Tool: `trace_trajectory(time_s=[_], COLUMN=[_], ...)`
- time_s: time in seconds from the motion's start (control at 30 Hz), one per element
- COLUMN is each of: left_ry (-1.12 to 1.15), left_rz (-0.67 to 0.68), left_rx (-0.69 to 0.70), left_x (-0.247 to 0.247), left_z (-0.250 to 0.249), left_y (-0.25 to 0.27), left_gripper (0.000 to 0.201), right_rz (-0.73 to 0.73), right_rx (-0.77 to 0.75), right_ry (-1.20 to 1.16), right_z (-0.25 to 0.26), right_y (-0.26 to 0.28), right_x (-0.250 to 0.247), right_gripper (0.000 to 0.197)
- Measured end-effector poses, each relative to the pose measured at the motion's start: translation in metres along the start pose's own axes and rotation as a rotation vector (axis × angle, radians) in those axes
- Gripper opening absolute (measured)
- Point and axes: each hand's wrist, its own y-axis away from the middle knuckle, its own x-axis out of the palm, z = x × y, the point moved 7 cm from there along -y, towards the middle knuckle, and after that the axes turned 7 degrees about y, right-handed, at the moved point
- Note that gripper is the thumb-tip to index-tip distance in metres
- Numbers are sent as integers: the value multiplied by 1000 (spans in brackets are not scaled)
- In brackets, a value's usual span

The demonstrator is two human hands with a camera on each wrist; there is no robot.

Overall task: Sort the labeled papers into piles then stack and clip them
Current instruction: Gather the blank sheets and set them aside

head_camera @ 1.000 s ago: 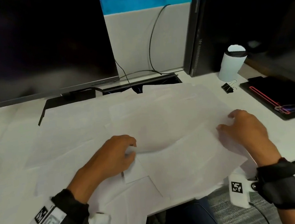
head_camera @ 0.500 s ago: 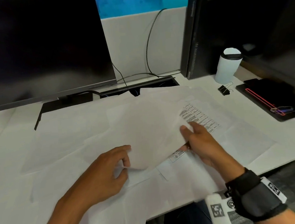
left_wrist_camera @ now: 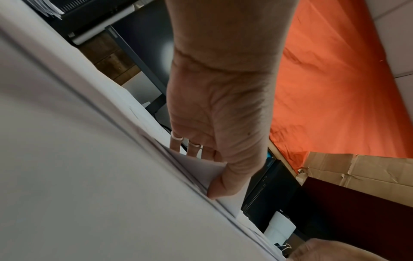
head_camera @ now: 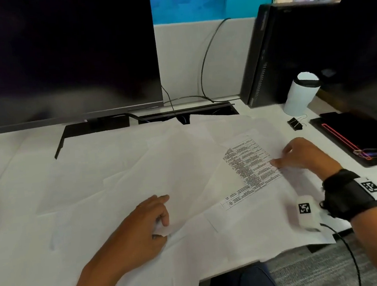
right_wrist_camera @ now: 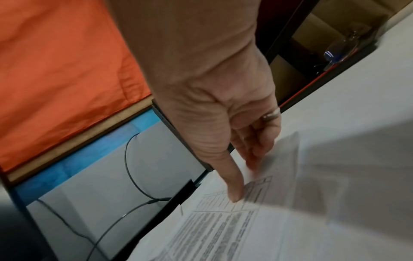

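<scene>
Right hand (head_camera: 305, 155) moved toward tabletop's right edge, straight fingers (right_wrist_camera: 234, 192) pressing printed sheet (head_camera: 251, 164) | left hand (head_camera: 144, 224) pinches blank sheet (head_camera: 163, 179) corner | papers light, floppy, slippery; grip corners

Office cubicle, white desk (head_camera: 7, 172)

Grey partition wall (head_camera: 184, 58) beyond fingers, blue panel (head_camera: 193, 1) above; dark monitor (head_camera: 61, 51) far-left, 1 PC tower (head_camera: 266, 56) far-right; grey carpet (head_camera: 308, 269) below.

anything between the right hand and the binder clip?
Nothing visible. The binder clip lies on bare desk just beyond the right hand, beside the white cup. The right hand's fingers press the printed sheet; the left hand pinches a sheet corner.
</scene>
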Motion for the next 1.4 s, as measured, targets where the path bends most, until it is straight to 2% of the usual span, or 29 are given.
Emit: trace_trajectory(time_s=[0.03, 0.13, 0.17, 0.27, 0.3, 0.37, 0.43, 0.5, 0.53, 0.63, 0.7, 0.73, 0.77, 0.83, 0.97, 1.03, 1.1, 1.2, 1.3, 1.4], left_ry=[0, 2, 8, 8, 6, 5, 5, 13, 28, 54, 19, 21, 55, 196, 472, 545, 601, 613, 742, 916], left_rz=[3, 2, 1, -18, -23, -22, -29, -35, -35, -8, 77, 114, 118, -14, -401, -469, -448, -432, -586, -791], left_rx=[-3, -2, 1, 10, 14, 12, 6, 5, 6, -23, -75, -109, -140, -157, -116, -89, -48, -6, -59, -196], left_x=[0, 0, 1, -1, -1, -1, -3, -4, -4, -3, -3, -4, -9, -30, -91, -115, -127, -136, -152, -174], left_z=[0, 0, 0, 0, -2, -6, -9, -9, -8, -7, -8, -11, -14, -23, -31, -30, -32, -40, -29, 9], left_y=[0, -1, -1, 0, 0, 1, 2, 2, 2, 3, 5, 6, 7, 7, 11, 18, 28, 50, 75, 113], left_gripper=[27, 27, 27, 28, 28, 26, 23, 23, 24, 28, 48, 62, 76, 91, 104, 107, 102, 74, 40, 21], right_rz=[-7, 38, 50, 79, 101, 132, 171, 147, 80, -270, -487, -547, -582, -578, -485, -442, -429, -437, -378, -261], right_rx=[8, 91, 100, 140, 159, 141, 94, 33, -24, -242, -421, -523, -611, -790, -1020, -1138, -1230, -1282, -1302, -1131], right_ry=[-5, 0, -17, -150, -178, -223, -288, -348, -379, -498, -551, -570, -582, -628, -714, -768, -836, -934, -998, -1007], right_z=[0, -13, -15, -17, -17, -16, -13, -7, -2, 24, 49, 65, 80, 115, 179, 209, 235, 272, 317, 360], right_y=[1, -4, -2, 8, 11, 13, 14, 23, 28, 64, 106, 130, 152, 197, 241, 250, 256, 265, 265, 246], right_x=[1, 13, 15, 9, 9, 13, 18, 7, -9, -97, -163, -193, -215, -243, -255, -256, -260, -265, -252, -201], right_gripper=[74, 107, 106, 62, 54, 52, 57, 49, 42, 23, 24, 26, 28, 35, 41, 46, 46, 47, 55, 58])
